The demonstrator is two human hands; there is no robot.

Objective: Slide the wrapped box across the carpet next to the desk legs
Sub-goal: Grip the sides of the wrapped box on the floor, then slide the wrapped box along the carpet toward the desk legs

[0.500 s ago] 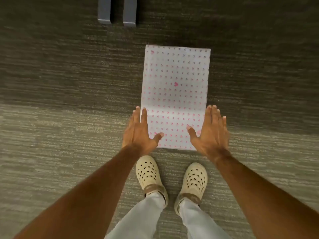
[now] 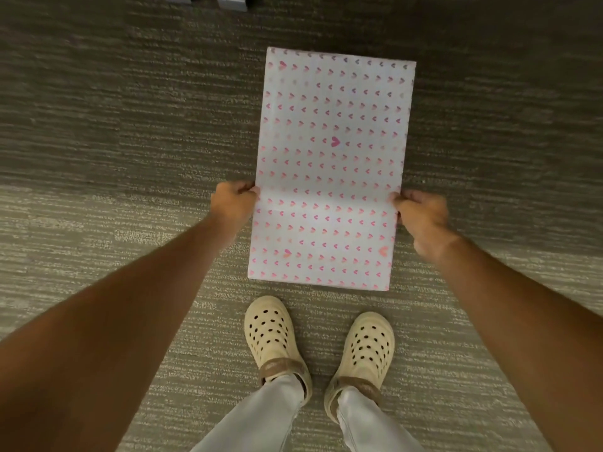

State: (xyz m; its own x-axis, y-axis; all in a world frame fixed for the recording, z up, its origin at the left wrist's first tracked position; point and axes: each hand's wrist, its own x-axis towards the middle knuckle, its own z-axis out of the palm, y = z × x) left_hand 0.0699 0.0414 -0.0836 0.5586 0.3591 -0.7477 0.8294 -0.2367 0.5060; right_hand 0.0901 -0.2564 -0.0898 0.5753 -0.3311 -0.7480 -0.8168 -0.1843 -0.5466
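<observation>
The wrapped box (image 2: pixel 331 171), covered in white paper printed with small pink hearts, lies flat on the grey-green carpet (image 2: pixel 98 177) between the two hands. The left hand (image 2: pixel 232 203) is curled closed against the box's left long edge, fingers gripping that side a little nearer than the middle of its length. The right hand (image 2: pixel 421 212) mirrors it on the opposite long edge, fingers wrapped onto the side of the box, thumb at the paper's rim. Both bare forearms reach down and forward to these grips. Just behind the hands, near the box's closest short edge, stand two cream perforated clogs (image 2: pixel 270 334) below pale trouser legs. Well beyond the hands, past the far short edge and off to the left, the grey desk legs (image 2: pixel 231 2) show at the top border.
</observation>
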